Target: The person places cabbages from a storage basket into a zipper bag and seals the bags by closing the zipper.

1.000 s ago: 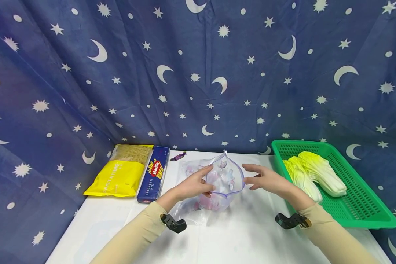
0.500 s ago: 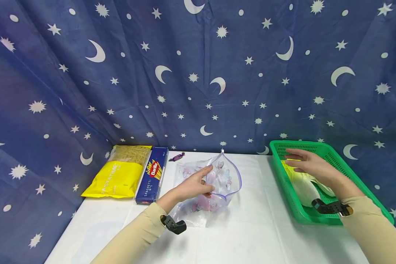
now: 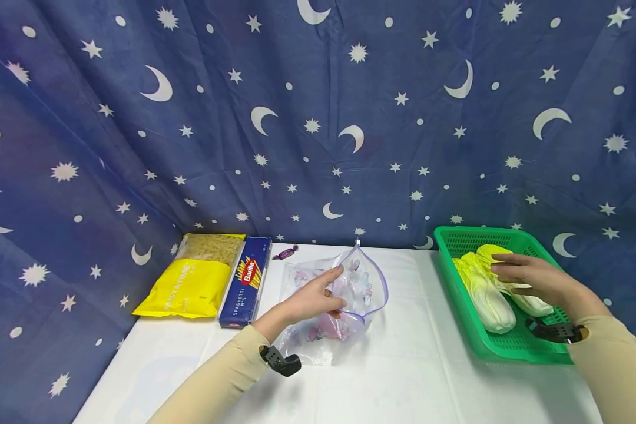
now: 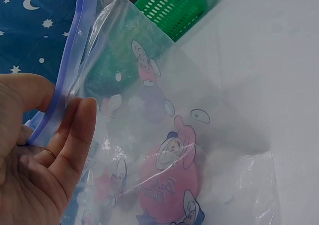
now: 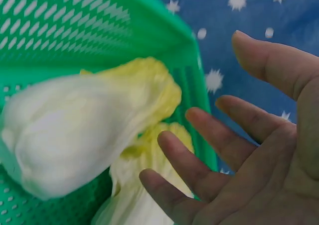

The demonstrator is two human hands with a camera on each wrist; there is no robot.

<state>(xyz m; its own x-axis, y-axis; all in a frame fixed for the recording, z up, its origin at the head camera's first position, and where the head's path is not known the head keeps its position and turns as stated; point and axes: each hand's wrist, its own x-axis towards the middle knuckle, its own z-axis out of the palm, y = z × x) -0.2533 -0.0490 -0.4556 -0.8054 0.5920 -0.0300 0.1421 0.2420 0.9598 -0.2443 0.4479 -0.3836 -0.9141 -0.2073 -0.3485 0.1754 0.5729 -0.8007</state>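
Note:
My left hand grips the rim of a clear zip bag with a purple zip edge, and the bag's mouth stands open towards the right. The left wrist view shows thumb and fingers around the purple zip edge. Cartoon prints in pink and white cover the bag. Over the green basket my right hand hovers with fingers spread and nothing held. Two napa cabbages lie below it: a left one and a right one, partly hidden by the hand in the head view.
Left of the bag, a blue spaghetti box lies beside a yellow pasta packet. A purple wrapped candy lies behind the bag. A dark blue curtain with moons and stars hangs at the back of the white table.
My right hand has left the bag's mouth and moved right, over the cabbages in the basket. The left hand stays at the bag's rim.

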